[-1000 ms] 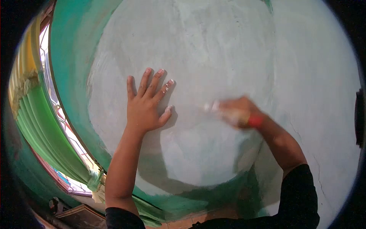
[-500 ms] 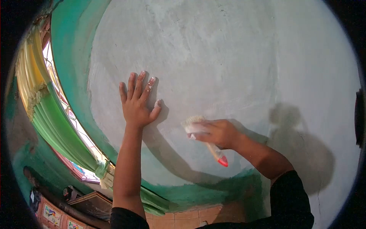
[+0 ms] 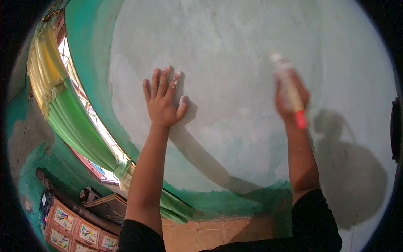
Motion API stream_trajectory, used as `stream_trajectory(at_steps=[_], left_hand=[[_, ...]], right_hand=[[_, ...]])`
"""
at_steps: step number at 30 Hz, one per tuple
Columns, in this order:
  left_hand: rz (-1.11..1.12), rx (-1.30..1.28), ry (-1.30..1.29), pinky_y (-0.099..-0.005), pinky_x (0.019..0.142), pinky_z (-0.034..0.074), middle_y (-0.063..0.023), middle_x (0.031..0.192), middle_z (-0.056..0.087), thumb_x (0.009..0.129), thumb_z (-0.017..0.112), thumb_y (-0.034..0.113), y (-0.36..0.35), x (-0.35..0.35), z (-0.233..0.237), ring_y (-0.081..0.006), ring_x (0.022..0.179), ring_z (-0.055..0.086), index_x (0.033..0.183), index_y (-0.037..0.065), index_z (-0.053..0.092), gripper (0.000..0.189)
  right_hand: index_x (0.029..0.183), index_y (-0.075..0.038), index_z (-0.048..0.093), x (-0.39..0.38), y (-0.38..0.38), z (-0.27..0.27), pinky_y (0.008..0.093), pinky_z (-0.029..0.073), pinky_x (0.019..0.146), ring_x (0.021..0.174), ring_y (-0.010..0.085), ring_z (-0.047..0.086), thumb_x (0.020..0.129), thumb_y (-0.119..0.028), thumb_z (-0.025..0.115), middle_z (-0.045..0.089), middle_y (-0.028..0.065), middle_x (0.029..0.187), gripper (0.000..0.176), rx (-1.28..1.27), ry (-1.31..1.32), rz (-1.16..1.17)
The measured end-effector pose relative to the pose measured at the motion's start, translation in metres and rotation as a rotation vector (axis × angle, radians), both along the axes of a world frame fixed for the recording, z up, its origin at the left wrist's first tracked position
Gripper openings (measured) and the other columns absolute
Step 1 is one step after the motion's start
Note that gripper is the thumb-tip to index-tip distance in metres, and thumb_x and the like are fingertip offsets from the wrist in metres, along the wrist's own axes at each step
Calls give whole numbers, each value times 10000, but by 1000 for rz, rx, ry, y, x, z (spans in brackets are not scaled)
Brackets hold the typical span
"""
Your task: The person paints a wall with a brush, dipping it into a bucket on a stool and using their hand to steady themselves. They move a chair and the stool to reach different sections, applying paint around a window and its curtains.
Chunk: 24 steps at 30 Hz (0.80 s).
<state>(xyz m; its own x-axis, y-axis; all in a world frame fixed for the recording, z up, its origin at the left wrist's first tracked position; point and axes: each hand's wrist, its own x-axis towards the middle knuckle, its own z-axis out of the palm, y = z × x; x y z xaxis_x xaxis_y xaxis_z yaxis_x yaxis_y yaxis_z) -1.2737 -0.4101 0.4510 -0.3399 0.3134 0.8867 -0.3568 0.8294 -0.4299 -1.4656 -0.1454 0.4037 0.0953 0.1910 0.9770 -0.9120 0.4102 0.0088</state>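
My left hand (image 3: 164, 108) rests flat on the wall with its fingers spread, and white paint marks several fingertips. To the right, my right hand (image 3: 297, 94) grips a paintbrush (image 3: 292, 91) by its pale handle, which ends in a red tip pointing down. The bristles point up and are smeared by motion in front of the wall. Pale grey-white paint covers most of the wall (image 3: 235, 92) between and above my hands. Green shows along its lower edge and left side.
At left hangs a yellow and green curtain (image 3: 69, 119) beside a barred window (image 3: 86, 103). Below it stands a wooden cabinet (image 3: 75, 227) with picture panels. Tiled floor (image 3: 210, 233) lies at the wall's foot. My shadow (image 3: 352, 180) falls on the right.
My right hand has swung up and to the right with the paintbrush, its bristles now pointing upward. My left hand stays on the wall; the whole view has shifted slightly.
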Motion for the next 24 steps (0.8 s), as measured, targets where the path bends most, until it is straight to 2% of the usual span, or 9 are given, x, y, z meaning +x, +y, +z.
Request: stream_trajectory(at_steps=[3,7,9,10,12,13,17,18,24], left_hand=[[-43,9,9,-522,1107,118,-61,1437,395,735,528,347,-1,3,0,-301,1372,279,1318,184,508,605],[-59,15,-24,-539,1104,114,-63,1439,388,758,505,310,-3,11,5,-299,1370,278,1315,186,506,570],[-72,32,-47,-546,1103,113,-54,1459,356,774,498,297,-5,17,7,-292,1377,261,1338,184,478,575],[-80,6,-93,-549,1105,108,-47,1469,339,776,501,301,-7,20,9,-289,1381,250,1350,187,461,587],[-99,-44,-183,-542,1118,103,-24,1486,309,765,521,327,-16,28,14,-266,1390,230,1372,203,430,625],[-112,-37,-172,-542,1118,103,-24,1486,309,765,521,327,-21,35,16,-266,1390,230,1372,203,430,625],[-170,-23,-224,-514,1127,135,2,1476,326,733,554,371,-53,65,13,-232,1386,243,1353,230,449,644],[-139,-18,-208,-518,1125,138,1,1474,329,733,554,370,-59,71,11,-234,1385,246,1350,231,451,641],[-67,50,-135,-534,1116,150,6,1466,340,740,548,373,-91,99,-6,-243,1379,257,1337,232,463,619]], right_hand=[[1070,-155,632,53,-42,-23,384,534,821,1083,291,590,756,-85,613,575,134,1206,322,586,259,138],[1131,-189,610,96,-50,7,390,505,846,1011,277,617,757,-105,598,605,84,1164,384,1258,256,332],[1132,-156,607,86,-50,39,376,499,800,923,294,635,767,-111,594,648,94,1068,368,1163,76,492],[1142,-138,612,102,-40,73,360,494,849,979,281,628,814,-116,581,646,105,1095,330,1181,-107,232],[1168,-103,613,68,-29,117,315,441,981,1120,200,575,908,-209,567,607,80,1212,285,924,-4,273],[1166,-102,617,83,-24,134,314,444,980,1131,195,566,905,-216,581,596,61,1234,286,692,-233,261],[1187,-103,599,56,-22,151,314,461,956,1095,230,592,899,-195,591,591,87,1233,302,188,60,-69],[1195,-115,596,55,-30,135,317,480,929,1092,245,594,861,-136,611,584,98,1239,336,280,-72,-301],[1196,-277,552,120,-95,24,364,535,772,1005,300,622,749,-113,612,473,121,1354,479,1144,421,-13]])
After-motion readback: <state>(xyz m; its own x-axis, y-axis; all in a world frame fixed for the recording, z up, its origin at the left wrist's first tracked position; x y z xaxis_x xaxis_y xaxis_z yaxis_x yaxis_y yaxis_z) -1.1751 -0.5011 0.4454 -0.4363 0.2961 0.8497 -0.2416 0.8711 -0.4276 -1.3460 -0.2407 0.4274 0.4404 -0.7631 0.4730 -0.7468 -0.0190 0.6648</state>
